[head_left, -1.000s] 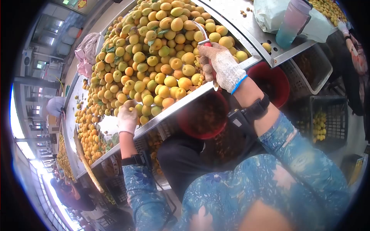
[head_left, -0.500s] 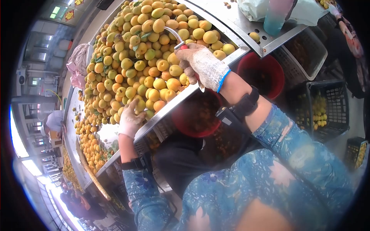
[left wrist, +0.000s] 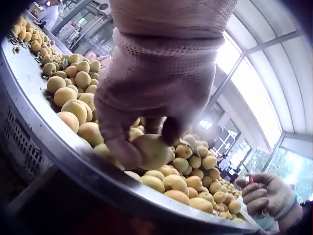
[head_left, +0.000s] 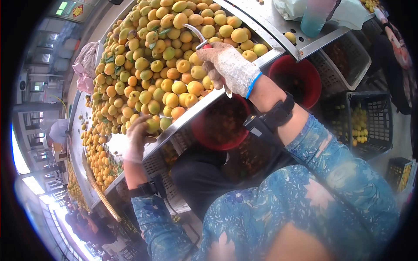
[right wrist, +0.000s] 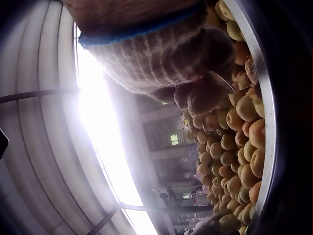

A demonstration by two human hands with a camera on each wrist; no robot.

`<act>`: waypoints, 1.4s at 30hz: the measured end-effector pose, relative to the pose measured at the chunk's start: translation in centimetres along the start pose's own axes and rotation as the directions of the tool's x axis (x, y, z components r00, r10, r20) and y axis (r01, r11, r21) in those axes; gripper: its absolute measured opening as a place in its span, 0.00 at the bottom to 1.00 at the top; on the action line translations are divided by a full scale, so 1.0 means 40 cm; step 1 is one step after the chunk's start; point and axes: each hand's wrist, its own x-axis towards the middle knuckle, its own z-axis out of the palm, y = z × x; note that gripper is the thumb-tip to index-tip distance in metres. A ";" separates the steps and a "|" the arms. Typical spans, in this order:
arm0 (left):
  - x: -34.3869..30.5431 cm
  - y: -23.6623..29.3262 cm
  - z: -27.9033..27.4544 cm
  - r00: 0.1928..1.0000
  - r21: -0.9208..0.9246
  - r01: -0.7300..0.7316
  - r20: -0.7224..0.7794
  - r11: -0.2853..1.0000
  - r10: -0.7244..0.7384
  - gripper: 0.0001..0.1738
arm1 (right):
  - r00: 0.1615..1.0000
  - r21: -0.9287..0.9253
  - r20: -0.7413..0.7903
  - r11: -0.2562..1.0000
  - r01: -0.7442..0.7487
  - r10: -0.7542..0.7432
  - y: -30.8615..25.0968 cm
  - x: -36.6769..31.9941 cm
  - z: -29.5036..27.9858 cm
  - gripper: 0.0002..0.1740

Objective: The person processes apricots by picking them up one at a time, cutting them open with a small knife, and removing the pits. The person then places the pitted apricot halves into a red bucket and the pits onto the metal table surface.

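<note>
A heap of yellow-orange apricots point(head_left: 167, 65) fills the metal-rimmed table. My left hand point(head_left: 136, 141), in a pale glove, is at the heap's near edge. In the left wrist view its thumb and fingers pinch one apricot point(left wrist: 154, 152) just inside the rim. My right hand point(head_left: 233, 69), in a knitted glove with a blue cuff, is over the rim farther right. It grips a curved knife point(head_left: 196, 32) with a red handle. The thin hooked blade points over the fruit, and a metal tip shows below the fist. Most of the handle is hidden by the fingers.
The table's metal rim point(head_left: 183, 117) runs between me and the fruit. Below it stand two red buckets point(head_left: 314, 76), with a black crate point(head_left: 378, 126) of fruit to the right. A wooden stick point(head_left: 102, 195) leans at left; a tumbler point(head_left: 314, 21) stands on the neighbouring table.
My left hand has drawn a little left and back toward the rim, its fingers now more bent. The right hand keeps its grip on the knife over the rim; the head view has shifted.
</note>
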 end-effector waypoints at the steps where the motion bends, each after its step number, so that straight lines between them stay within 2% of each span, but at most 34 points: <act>1: 0.005 -0.019 0.029 0.997 0.087 -0.020 -0.073 0.996 0.026 0.21 | 1.000 -0.050 0.007 0.999 0.017 -0.016 0.001 -0.004 0.003 0.12; 3: 0.038 -0.034 0.034 0.992 0.468 0.029 -0.123 0.883 0.032 0.18 | 0.999 -0.097 0.015 0.995 0.036 -0.035 0.001 -0.007 0.007 0.12; 4: 0.086 -0.104 -0.004 0.953 0.820 -0.215 0.056 0.530 0.299 0.17 | 0.999 -0.120 -0.006 0.992 0.030 -0.031 -0.002 -0.008 0.011 0.12; 5: 0.038 0.018 0.104 0.979 0.901 0.092 -0.159 0.425 0.126 0.22 | 0.999 -0.144 -0.028 0.989 0.023 -0.027 -0.001 -0.007 0.010 0.12; 7: 0.021 0.076 0.182 0.985 0.974 0.164 -0.172 0.159 0.034 0.26 | 0.999 -0.167 -0.028 0.985 0.037 -0.043 0.001 -0.003 0.005 0.12; 11: 0.069 0.061 0.164 0.991 0.985 0.127 -0.120 0.117 -0.064 0.29 | 0.997 -0.187 -0.023 0.980 0.062 -0.068 0.000 -0.004 0.005 0.12; 13: 0.094 0.045 0.133 0.985 0.957 0.086 -0.039 0.275 -0.170 0.29 | 0.998 -0.219 -0.027 0.974 0.052 -0.060 -0.004 0.003 -0.004 0.15; 14: 0.091 0.044 0.133 0.987 0.948 0.099 -0.054 0.303 -0.152 0.27 | 0.998 -0.255 -0.027 0.966 0.043 -0.052 -0.005 0.006 -0.008 0.20; 15: 0.087 0.030 0.113 0.987 0.949 0.095 -0.050 0.301 -0.153 0.27 | 0.998 -0.253 -0.031 0.967 0.042 -0.052 -0.004 0.006 -0.009 0.20; 16: 0.082 0.005 0.076 0.994 0.808 0.087 -0.029 0.583 -0.107 0.25 | 0.997 -0.247 -0.030 0.967 0.057 -0.066 -0.004 0.006 -0.011 0.20; 17: 0.076 -0.021 0.043 0.998 0.589 0.060 -0.021 0.806 -0.059 0.24 | 0.996 -0.240 -0.030 0.968 0.072 -0.081 -0.004 0.006 -0.014 0.20; 18: 0.068 -0.044 0.021 0.989 0.335 0.092 -0.140 0.938 -0.047 0.23 | 0.994 -0.286 -0.039 0.954 0.088 -0.104 -0.010 0.006 -0.016 0.20; 19: 0.025 -0.028 0.029 0.986 -0.007 0.088 -0.143 0.996 -0.088 0.30 | 0.993 -0.280 -0.047 0.956 0.088 -0.106 -0.011 0.007 -0.024 0.20; 20: -0.003 -0.038 0.029 0.992 -0.230 0.008 -0.117 0.973 -0.036 0.34 | 0.993 -0.289 -0.023 0.952 0.105 -0.116 -0.012 0.006 -0.029 0.21; 21: -0.025 -0.044 0.029 0.994 -0.444 -0.066 -0.110 0.893 0.019 0.38 | 0.992 -0.298 0.006 0.947 0.121 -0.125 -0.011 0.006 -0.029 0.22; 22: -0.039 -0.042 0.039 0.988 -0.556 -0.050 -0.151 0.829 -0.042 0.43 | 0.988 -0.315 -0.006 0.938 0.146 -0.156 -0.008 0.007 -0.025 0.21; 23: -0.040 -0.061 0.021 0.993 -0.589 -0.023 -0.106 0.808 -0.049 0.42 | 0.991 -0.273 -0.001 0.954 0.126 -0.132 -0.004 0.006 -0.023 0.21; 25: -0.051 -0.072 0.038 0.992 -0.596 -0.098 -0.118 0.797 0.033 0.43 | 0.996 -0.185 0.014 0.979 0.085 -0.083 -0.005 -0.007 -0.011 0.13; 26: -0.054 -0.076 0.031 1.000 -0.696 -0.021 0.002 0.718 0.031 0.42 | 0.998 -0.201 -0.008 0.977 0.067 -0.070 -0.005 -0.009 -0.003 0.13; 27: -0.059 -0.075 0.033 1.000 -0.698 -0.023 -0.002 0.716 0.030 0.42 | 0.998 -0.203 -0.004 0.977 0.067 -0.069 0.001 -0.006 -0.002 0.13; 29: -0.076 -0.063 0.056 0.989 -0.743 -0.059 0.049 0.667 0.141 0.36 | 0.995 -0.213 0.019 0.972 0.099 -0.097 0.009 -0.001 -0.003 0.13; 31: -0.100 -0.098 0.051 0.993 -0.781 -0.091 -0.022 0.618 0.120 0.37 | 0.994 -0.196 0.024 0.974 0.112 -0.110 0.017 -0.003 0.000 0.12; 33: -0.147 -0.135 0.037 0.995 -0.789 -0.101 -0.073 0.606 0.071 0.37 | 0.993 -0.216 0.027 0.969 0.117 -0.114 0.036 0.014 -0.005 0.11; 34: -0.172 -0.188 0.019 0.999 -0.835 -0.049 -0.049 0.547 0.015 0.36 | 0.992 -0.216 0.032 0.968 0.129 -0.125 0.043 0.021 -0.012 0.10; 37: -0.287 -0.305 -0.019 0.967 -0.817 0.038 -0.116 0.575 -0.229 0.31 | 0.997 -0.234 -0.009 0.970 0.069 -0.073 0.056 0.017 0.014 0.10; 38: -0.332 -0.339 -0.035 0.922 -0.823 0.053 -0.178 0.565 -0.345 0.29 | 0.997 -0.226 0.031 0.971 0.075 -0.070 0.065 0.024 0.004 0.11; 41: -0.467 -0.580 -0.185 0.836 -0.891 -0.045 -0.282 0.453 -0.471 0.27 | 0.995 -0.276 0.050 0.956 0.097 -0.087 0.074 0.021 0.004 0.12; 42: -0.517 -0.685 -0.264 0.757 -0.884 -0.253 -0.433 0.392 -0.488 0.27 | 0.996 -0.286 0.043 0.954 0.088 -0.079 0.078 0.027 0.002 0.11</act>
